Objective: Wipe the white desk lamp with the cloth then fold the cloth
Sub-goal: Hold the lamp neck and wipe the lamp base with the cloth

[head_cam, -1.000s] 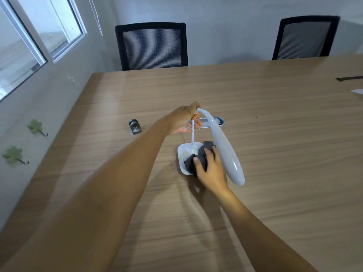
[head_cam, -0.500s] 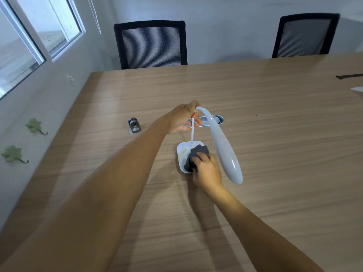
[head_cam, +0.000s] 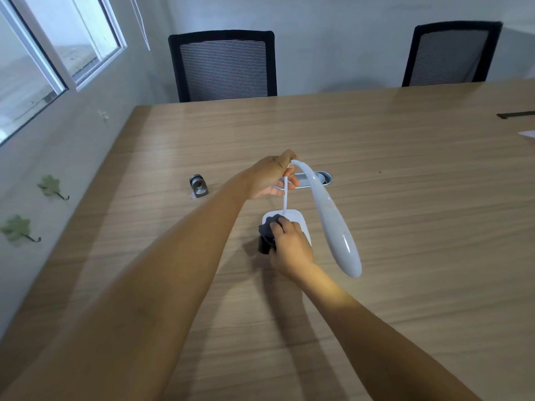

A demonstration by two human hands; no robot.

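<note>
The white desk lamp stands on the wooden table, its long head curving down toward me on the right. My left hand grips the top bend of the lamp's thin neck. My right hand presses a dark grey cloth onto the left part of the lamp's flat white base. The cloth is bunched and hangs over the base's left edge onto the table. My hand hides much of the base.
A small metal cylinder lies left of the lamp. A silver cable grommet is set in the table behind it. Two black mesh chairs stand at the far edge. A wall with windows runs along the left.
My right hand has slid the cloth leftward across the lamp base, from under the lamp head to the base's left edge. My left hand has kept its grip on the neck.
</note>
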